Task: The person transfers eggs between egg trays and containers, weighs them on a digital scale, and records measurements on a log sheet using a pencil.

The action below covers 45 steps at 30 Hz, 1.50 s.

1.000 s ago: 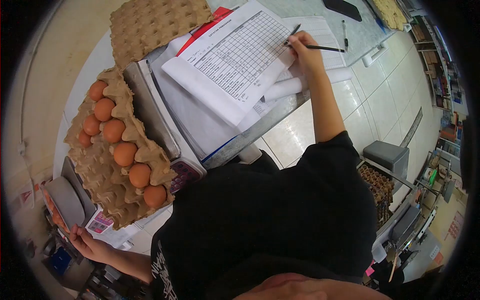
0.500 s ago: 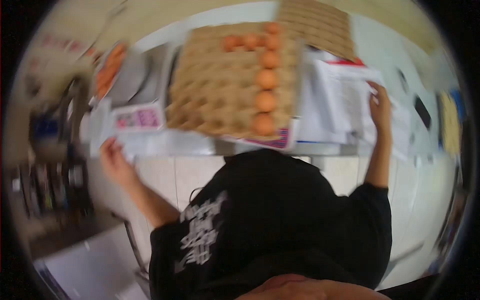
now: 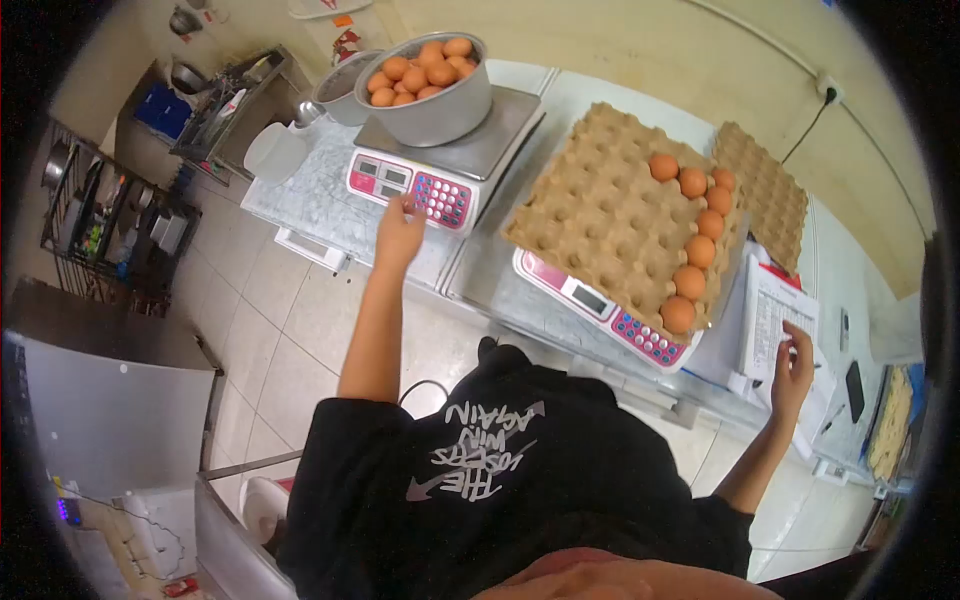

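My left hand (image 3: 400, 238) is at the front panel of a pink-and-white digital scale (image 3: 362, 180), fingertips at the edge of its keypad, holding nothing. On that scale's steel plate sits a round metal pan (image 3: 435, 122) heaped with brown eggs (image 3: 414, 79). A second scale (image 3: 549, 273) stands to the right, carrying a cardboard egg tray (image 3: 590, 185). Several brown eggs (image 3: 701, 251) line the tray's right side, with a few more along its far edge. Above the printed papers (image 3: 762, 322), my right hand (image 3: 793, 368) hangs with fingers loosely bent and apart, nothing in it.
Another egg tray (image 3: 765, 190) lies at the back right. A black phone (image 3: 854, 390) and a pen (image 3: 832, 418) lie farther right. Left of the first scale is a translucent plastic container (image 3: 275, 153). Wire shelving (image 3: 115, 215) stands at far left.
The view has turned and sharpened, bringing the egg-filled pan fully into sight. My left hand has gone from the table's front edge to the left scale's keypad. My right hand stays by the papers.
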### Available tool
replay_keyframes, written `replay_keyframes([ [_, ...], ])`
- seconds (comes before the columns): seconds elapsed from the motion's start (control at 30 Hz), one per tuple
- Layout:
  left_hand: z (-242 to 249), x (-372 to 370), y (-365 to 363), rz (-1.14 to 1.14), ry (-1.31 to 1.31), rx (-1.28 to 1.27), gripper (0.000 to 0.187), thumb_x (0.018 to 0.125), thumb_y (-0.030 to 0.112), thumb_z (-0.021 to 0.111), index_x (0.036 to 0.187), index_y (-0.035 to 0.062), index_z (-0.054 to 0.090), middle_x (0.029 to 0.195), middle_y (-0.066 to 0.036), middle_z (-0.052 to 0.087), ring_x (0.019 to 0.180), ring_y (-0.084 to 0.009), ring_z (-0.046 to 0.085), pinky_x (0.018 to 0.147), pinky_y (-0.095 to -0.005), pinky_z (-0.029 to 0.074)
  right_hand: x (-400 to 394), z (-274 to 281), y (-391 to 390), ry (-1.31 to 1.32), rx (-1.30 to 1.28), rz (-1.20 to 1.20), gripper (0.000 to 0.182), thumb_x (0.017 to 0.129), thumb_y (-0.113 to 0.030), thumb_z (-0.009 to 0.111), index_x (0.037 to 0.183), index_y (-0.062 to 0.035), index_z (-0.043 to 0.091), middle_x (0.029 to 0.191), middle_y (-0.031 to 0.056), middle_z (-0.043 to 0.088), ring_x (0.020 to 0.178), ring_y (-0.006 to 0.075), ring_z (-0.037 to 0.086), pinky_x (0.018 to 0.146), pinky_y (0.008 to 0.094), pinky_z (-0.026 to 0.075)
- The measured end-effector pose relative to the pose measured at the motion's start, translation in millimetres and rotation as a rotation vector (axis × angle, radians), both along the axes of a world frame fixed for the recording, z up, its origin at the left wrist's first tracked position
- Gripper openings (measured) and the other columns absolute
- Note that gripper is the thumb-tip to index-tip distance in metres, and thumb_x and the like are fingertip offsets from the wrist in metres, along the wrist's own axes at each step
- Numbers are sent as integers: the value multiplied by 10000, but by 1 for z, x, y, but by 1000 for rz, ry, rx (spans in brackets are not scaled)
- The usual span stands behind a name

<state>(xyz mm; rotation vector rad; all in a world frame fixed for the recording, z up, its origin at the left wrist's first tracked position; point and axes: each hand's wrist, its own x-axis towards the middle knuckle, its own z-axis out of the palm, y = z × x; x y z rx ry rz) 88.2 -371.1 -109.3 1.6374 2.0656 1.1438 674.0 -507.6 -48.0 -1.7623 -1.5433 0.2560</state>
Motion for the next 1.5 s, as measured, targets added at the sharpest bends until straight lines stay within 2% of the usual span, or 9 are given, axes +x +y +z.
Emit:
replay_keyframes([
  [0.23, 85, -81, 137, 205, 18, 51, 484, 754, 320, 544, 1127, 14, 511, 1052, -230, 590, 1014, -352, 561, 853, -394, 431, -95, 51, 69, 281, 43, 282, 183, 841, -54, 523, 1008, 5, 567, 950, 74, 591, 933, 150, 535, 839, 275, 405],
  [0.4, 107, -131, 210, 121, 145, -73, 484, 741, 292, 538, 1125, -1, 522, 1097, -254, 568, 1058, -361, 541, 897, -410, 416, -301, 127, 178, -334, 257, 793, 251, 810, -100, 557, 1050, -27, 558, 984, 107, 564, 917, 243, 544, 787, 328, 445],
  [0.47, 109, -145, 235, -63, 318, -161, 484, 731, 255, 537, 1119, -34, 524, 1122, -267, 551, 1076, -365, 530, 919, -409, 406, -367, 134, 253, -297, 202, 699, 271, 834, -198, 528, 1049, -40, 574, 1011, 156, 590, 976, 316, 545, 871, 375, 420],
  [0.63, 100, -155, 238, -234, 8, -93, 482, 722, 160, 505, 1134, -88, 485, 1133, -318, 516, 1093, -395, 507, 929, -417, 403, -427, 76, 432, -595, -210, 341, 341, 869, -260, 395, 945, 1, 600, 942, 253, 593, 914, 387, 565, 822, 429, 434],
  [0.67, 103, -156, 236, -273, -44, -95, 483, 731, 184, 519, 1132, -85, 494, 1117, -302, 533, 1077, -389, 519, 921, -417, 406, -435, 78, 437, -725, -476, 427, 341, 866, -248, 388, 899, 15, 603, 914, 262, 595, 897, 397, 569, 794, 445, 440],
  [0.73, 101, -158, 235, -294, -115, -97, 474, 737, 186, 531, 1130, -77, 504, 1079, -289, 559, 1049, -380, 539, 903, -416, 414, -439, 49, 433, -378, -109, 244, 311, 853, -225, 404, 830, 25, 588, 829, 261, 597, 820, 386, 584, 741, 442, 449],
  [0.93, 80, -231, 202, -338, -375, 76, 405, 743, 162, 526, 1065, -81, 491, 897, -290, 595, 869, -405, 591, 749, -435, 463, -505, 80, 399, -125, -203, 224, 246, 825, -191, 453, 809, 28, 566, 783, 236, 590, 738, 330, 578, 687, 393, 444],
  [1.13, 108, -339, 111, -104, -521, -53, 387, 761, 89, 523, 1125, -33, 477, 571, -96, 553, 500, -161, 551, 464, -298, 430, -635, 75, 394, -261, -116, 567, 256, 837, -208, 477, 782, 30, 552, 754, 260, 570, 727, 398, 568, 666, 443, 445],
  [1.5, 29, -420, 31, 373, -280, -135, 417, 790, 78, 501, 1175, -49, 404, 534, -137, 540, 513, -246, 575, 506, -357, 431, -807, -27, 411, -279, -264, 1034, 212, 815, -189, 498, 823, 14, 559, 761, 265, 575, 768, 431, 567, 698, 491, 443],
])
